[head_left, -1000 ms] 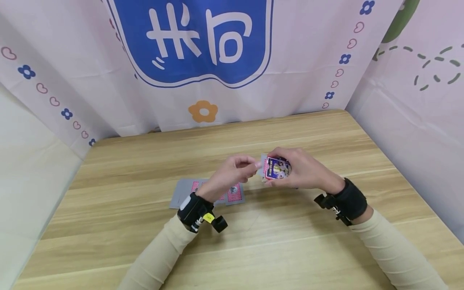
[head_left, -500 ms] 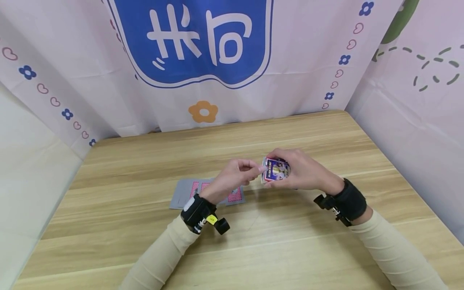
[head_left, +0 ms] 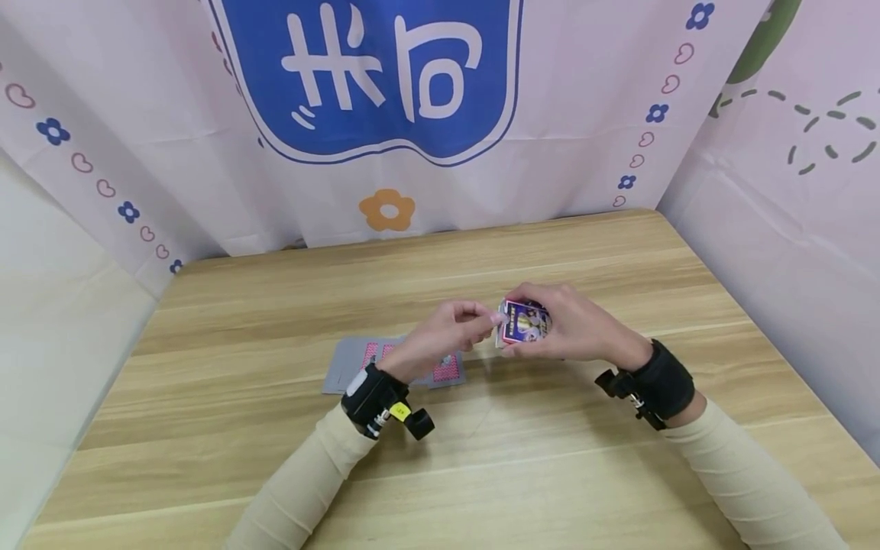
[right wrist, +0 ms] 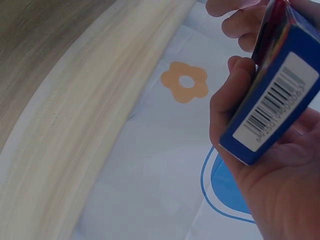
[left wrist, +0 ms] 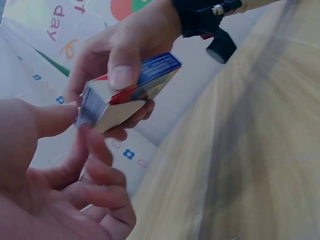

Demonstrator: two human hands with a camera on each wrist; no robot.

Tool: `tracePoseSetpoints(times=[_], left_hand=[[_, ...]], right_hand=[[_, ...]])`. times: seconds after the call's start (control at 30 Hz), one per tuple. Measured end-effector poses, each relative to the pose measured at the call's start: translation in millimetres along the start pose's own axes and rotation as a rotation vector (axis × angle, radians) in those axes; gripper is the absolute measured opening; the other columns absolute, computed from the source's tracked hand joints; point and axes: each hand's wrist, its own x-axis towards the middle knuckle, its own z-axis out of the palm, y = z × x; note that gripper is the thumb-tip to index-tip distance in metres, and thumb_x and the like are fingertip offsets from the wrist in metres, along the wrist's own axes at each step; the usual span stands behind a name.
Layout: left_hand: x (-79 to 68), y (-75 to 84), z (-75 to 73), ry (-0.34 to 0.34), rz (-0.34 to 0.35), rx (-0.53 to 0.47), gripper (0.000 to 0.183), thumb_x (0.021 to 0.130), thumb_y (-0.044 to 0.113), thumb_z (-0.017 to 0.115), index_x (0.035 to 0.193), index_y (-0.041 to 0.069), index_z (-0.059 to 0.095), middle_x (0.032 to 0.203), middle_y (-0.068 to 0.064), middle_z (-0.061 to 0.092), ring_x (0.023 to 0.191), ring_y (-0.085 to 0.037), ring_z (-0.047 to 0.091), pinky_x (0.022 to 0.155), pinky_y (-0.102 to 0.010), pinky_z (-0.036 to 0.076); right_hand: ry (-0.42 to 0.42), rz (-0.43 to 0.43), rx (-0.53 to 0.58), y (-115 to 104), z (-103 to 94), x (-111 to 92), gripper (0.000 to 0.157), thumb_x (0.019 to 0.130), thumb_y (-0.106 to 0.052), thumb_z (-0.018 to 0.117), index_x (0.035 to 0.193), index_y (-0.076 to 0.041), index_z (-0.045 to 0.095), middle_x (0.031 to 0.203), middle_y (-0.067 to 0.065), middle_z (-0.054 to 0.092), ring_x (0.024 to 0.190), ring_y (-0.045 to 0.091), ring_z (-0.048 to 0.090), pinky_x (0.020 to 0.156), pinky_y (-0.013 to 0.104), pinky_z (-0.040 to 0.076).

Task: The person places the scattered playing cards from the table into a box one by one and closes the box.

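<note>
My right hand (head_left: 577, 321) grips a small playing card box (head_left: 528, 323), holding it above the table. The box has a blue and purple front and an open end turned to the left. In the left wrist view, the edges of a stack of playing cards (left wrist: 93, 106) show inside that end. My left hand (head_left: 443, 336) has its thumb and forefinger pinching at the cards there, its other fingers curled. A barcode label (right wrist: 275, 102) is on the box's far end in the right wrist view. Grey-edged cards with pink patterned backs (head_left: 447, 370) lie on the table, partly hidden behind my left wrist.
The wooden table (head_left: 495, 473) runs back to a hanging white cloth (head_left: 309, 198) with a blue emblem. Side cloths (head_left: 777, 221) rise at its left and right edges. Both wrists wear black straps with small cameras (head_left: 419, 422).
A pink-backed card that stuck out of the box's open end a second ago no longer does. My left fingers have moved slightly right, up to the box; my right hand has barely moved.
</note>
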Motion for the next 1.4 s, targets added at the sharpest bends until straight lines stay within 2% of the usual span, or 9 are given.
tracePoseSetpoints(times=[0.13,0.27,0.47,0.63,0.97,1.1,1.2,1.27,1.4], left_hand=[[0.1,1.4,-11.3,-0.002,-0.040,0.103,0.030,0.093,0.040,0.058,0.102,0.011,0.062,0.095,-0.008,0.058,0.088,-0.030,0.050,0.073,-0.044,0.043],[-1.2,-0.2,-24.5,0.021,-0.053,0.325,0.026,0.092,0.037,0.061,0.106,0.016,0.065,0.104,-0.008,0.062,0.096,-0.030,0.055,0.077,-0.046,0.048],[-1.8,-7.5,-38.9,0.021,-0.087,0.657,0.026,0.082,0.023,0.074,0.104,0.011,0.064,0.084,-0.006,0.061,0.066,-0.017,0.054,0.054,-0.031,0.045],[-2.5,-12.4,-44.2,0.017,-0.154,0.819,0.040,0.072,0.025,0.082,0.104,0.013,0.062,0.088,-0.005,0.062,0.060,-0.014,0.054,0.052,-0.030,0.045],[-1.5,-15.2,-44.1,0.020,-0.208,0.908,0.048,0.061,0.037,0.087,0.088,0.010,0.059,0.078,-0.002,0.056,0.060,-0.015,0.051,0.049,-0.029,0.042],[-2.2,-10.8,-41.8,-0.011,-0.199,0.923,0.037,0.071,0.038,0.081,0.075,0.010,0.057,0.065,0.001,0.052,0.053,-0.012,0.048,0.046,-0.027,0.040],[-5.1,-2.4,-39.8,-0.040,-0.146,0.928,0.034,0.081,0.038,0.073,0.070,0.012,0.054,0.061,0.003,0.049,0.050,-0.010,0.045,0.045,-0.026,0.038],[-7.9,4.3,-38.2,-0.054,-0.096,0.874,0.030,0.086,0.037,0.067,0.074,0.012,0.054,0.062,0.001,0.049,0.052,-0.010,0.045,0.046,-0.026,0.038],[-12.6,18.7,-34.1,-0.039,-0.036,0.604,0.015,0.092,0.028,0.062,0.093,0.013,0.058,0.078,-0.002,0.061,0.067,-0.019,0.057,0.056,-0.031,0.047]], right_hand=[[-0.002,0.020,-0.006,1.1,-0.6,0.2,0.062,0.068,-0.045,0.080,0.116,-0.014,0.057,0.096,0.000,0.064,0.074,0.009,0.057,0.058,0.029,0.053],[-0.008,0.026,-0.017,1.5,-1.2,0.5,0.063,0.067,-0.045,0.081,0.116,-0.014,0.057,0.098,0.000,0.064,0.075,0.009,0.057,0.061,0.030,0.052],[-0.006,0.026,-0.023,2.9,-0.8,0.7,0.064,0.066,-0.049,0.080,0.115,-0.015,0.057,0.095,-0.002,0.064,0.075,0.009,0.056,0.062,0.031,0.051],[-0.009,0.020,-0.024,3.3,-0.6,0.2,0.064,0.065,-0.048,0.081,0.114,-0.015,0.057,0.094,-0.003,0.064,0.075,0.009,0.055,0.062,0.031,0.051],[-0.016,0.017,-0.030,3.0,-0.2,0.1,0.063,0.066,-0.045,0.082,0.115,-0.015,0.057,0.095,-0.003,0.063,0.076,0.010,0.056,0.063,0.031,0.051],[-0.026,0.021,-0.021,2.4,0.8,-0.3,0.063,0.066,-0.044,0.082,0.115,-0.014,0.057,0.095,-0.003,0.063,0.077,0.010,0.056,0.063,0.032,0.051],[-0.027,0.024,-0.020,2.2,1.2,-0.6,0.064,0.066,-0.045,0.082,0.116,-0.014,0.057,0.095,-0.003,0.063,0.077,0.009,0.056,0.063,0.031,0.051],[-0.027,0.023,-0.020,2.3,1.2,-0.5,0.064,0.066,-0.048,0.080,0.115,-0.014,0.057,0.095,-0.003,0.063,0.077,0.009,0.056,0.063,0.031,0.051],[-0.027,0.016,-0.025,3.1,1.4,-0.1,0.065,0.067,-0.054,0.077,0.115,-0.014,0.057,0.095,-0.003,0.063,0.076,0.009,0.056,0.062,0.031,0.051]])
